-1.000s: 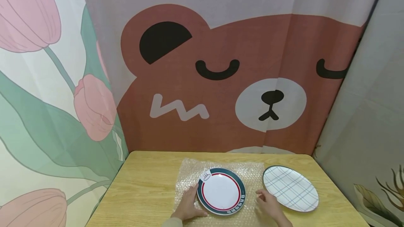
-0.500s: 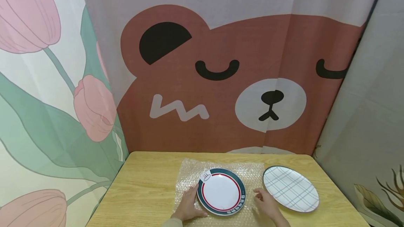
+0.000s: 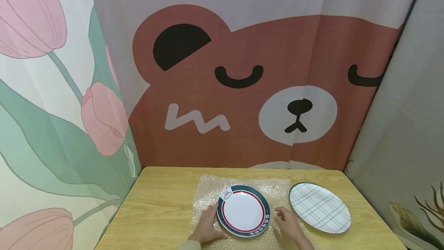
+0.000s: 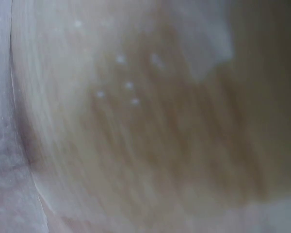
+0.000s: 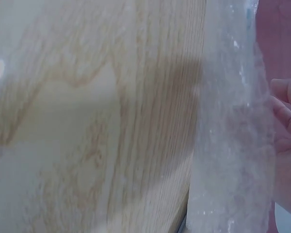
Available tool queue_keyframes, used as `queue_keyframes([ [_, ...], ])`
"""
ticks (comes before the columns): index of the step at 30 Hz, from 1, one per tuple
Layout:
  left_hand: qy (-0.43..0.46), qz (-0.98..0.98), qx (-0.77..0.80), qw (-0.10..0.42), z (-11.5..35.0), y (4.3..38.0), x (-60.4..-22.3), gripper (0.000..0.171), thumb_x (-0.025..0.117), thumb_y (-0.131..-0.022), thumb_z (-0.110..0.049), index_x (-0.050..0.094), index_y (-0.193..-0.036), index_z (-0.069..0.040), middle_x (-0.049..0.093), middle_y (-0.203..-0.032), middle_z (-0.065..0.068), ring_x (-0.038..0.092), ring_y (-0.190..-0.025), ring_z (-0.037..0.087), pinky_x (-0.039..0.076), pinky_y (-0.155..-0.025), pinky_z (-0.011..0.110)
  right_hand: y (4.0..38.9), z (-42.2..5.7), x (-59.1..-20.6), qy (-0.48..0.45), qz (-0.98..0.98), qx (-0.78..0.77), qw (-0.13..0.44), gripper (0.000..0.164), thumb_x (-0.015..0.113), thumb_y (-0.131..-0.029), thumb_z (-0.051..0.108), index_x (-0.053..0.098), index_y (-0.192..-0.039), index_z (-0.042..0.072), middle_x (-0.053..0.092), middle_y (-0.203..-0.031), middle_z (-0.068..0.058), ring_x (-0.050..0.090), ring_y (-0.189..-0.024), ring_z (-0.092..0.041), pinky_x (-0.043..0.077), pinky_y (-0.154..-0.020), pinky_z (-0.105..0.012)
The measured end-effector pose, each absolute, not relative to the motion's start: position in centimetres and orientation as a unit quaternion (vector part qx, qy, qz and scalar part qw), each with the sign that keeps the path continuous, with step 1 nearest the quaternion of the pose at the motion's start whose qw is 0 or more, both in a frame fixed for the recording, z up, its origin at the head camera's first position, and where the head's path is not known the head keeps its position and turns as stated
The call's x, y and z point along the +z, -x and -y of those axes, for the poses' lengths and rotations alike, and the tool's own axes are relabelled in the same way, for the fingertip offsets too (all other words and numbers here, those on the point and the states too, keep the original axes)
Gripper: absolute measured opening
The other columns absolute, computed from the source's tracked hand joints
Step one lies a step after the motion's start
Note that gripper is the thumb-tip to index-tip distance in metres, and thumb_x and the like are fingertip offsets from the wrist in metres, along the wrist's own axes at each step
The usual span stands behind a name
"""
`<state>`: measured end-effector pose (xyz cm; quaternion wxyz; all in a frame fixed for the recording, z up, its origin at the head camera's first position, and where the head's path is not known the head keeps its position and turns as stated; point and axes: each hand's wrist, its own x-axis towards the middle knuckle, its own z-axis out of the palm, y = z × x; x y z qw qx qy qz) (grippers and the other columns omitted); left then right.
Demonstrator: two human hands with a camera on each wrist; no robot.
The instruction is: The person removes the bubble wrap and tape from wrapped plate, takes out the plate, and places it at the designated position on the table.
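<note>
A round white plate (image 3: 243, 213) with a dark green rim and a red ring lies on a sheet of bubble wrap (image 3: 209, 188). My left hand (image 3: 205, 225) is at the plate's left edge, fingertips right at the rim and thumb spread toward the near side. To the right of the plate, my right hand (image 3: 289, 225) hovers over the wrap with loosely curled fingers and nothing between them. The right wrist view shows part of that hand (image 5: 286, 121) beyond the bubble wrap (image 5: 233, 145). The left wrist view shows mainly blurred tabletop, with no fingers.
An oval white plate (image 3: 320, 208) with a grey check pattern lies on the wooden table (image 3: 163, 203), right of the bubble wrap. Behind the table hangs a curtain (image 3: 194, 146) with a printed bear. Another curtain with tulips (image 3: 62, 146) hangs on the left.
My right hand has moved a little left, away from the oval plate and closer to the round one. My left hand and both plates stay where they were.
</note>
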<state>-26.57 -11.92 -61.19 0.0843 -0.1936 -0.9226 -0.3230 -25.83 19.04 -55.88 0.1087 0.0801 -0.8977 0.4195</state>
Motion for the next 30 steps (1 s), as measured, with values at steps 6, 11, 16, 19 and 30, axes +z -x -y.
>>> queue_keyframes([
  [6,0.193,0.922,-0.326,0.083,11.9,26.5,-61.1,0.112,0.079,-0.051,-0.050,0.030,-0.135,0.003,0.038,-0.134,0.020,0.028,-0.125,0.040,0.018,-0.102,0.052,25.9,-18.7,-56.2,-0.087,0.890,0.432,0.115,0.018,0.062,-0.074,-0.004,0.058,-0.092,-0.007,0.056,-0.075,-0.008,0.055,-0.066,-0.020,0.047,-0.060,-0.029],
  [11,0.191,0.923,-0.324,0.081,11.9,26.6,-61.1,0.112,0.079,-0.050,-0.050,0.030,-0.135,0.003,0.038,-0.134,0.020,0.028,-0.125,0.040,0.018,-0.102,0.052,26.2,-18.5,-56.7,-0.088,0.893,0.429,0.104,0.021,0.061,-0.073,-0.004,0.058,-0.094,-0.008,0.056,-0.077,-0.010,0.055,-0.066,-0.021,0.047,-0.060,-0.031],
  [16,0.189,0.924,-0.325,0.073,11.9,26.6,-61.1,0.112,0.079,-0.051,-0.050,0.029,-0.136,0.003,0.037,-0.135,0.020,0.027,-0.125,0.040,0.018,-0.102,0.052,26.3,-18.3,-57.0,-0.084,0.896,0.426,0.092,0.024,0.060,-0.072,-0.004,0.058,-0.095,-0.007,0.057,-0.079,-0.010,0.056,-0.069,-0.023,0.048,-0.063,-0.033],
  [19,0.188,0.924,-0.327,0.070,11.9,26.6,-61.0,0.112,0.079,-0.051,-0.051,0.029,-0.136,0.003,0.036,-0.135,0.020,0.026,-0.125,0.040,0.017,-0.102,0.052,26.1,-18.0,-56.9,-0.083,0.894,0.430,0.090,0.024,0.060,-0.073,-0.003,0.057,-0.096,-0.007,0.057,-0.079,-0.010,0.056,-0.070,-0.024,0.048,-0.064,-0.034],
  [30,0.187,0.925,-0.325,0.068,11.8,26.4,-60.9,0.113,0.078,-0.052,-0.053,0.028,-0.136,0.003,0.035,-0.136,0.019,0.026,-0.126,0.039,0.017,-0.102,0.052,26.1,-17.3,-57.3,-0.075,0.885,0.454,0.076,0.023,0.061,-0.074,-0.002,0.056,-0.095,-0.007,0.057,-0.074,-0.006,0.055,-0.066,-0.020,0.047,-0.056,-0.028],
])
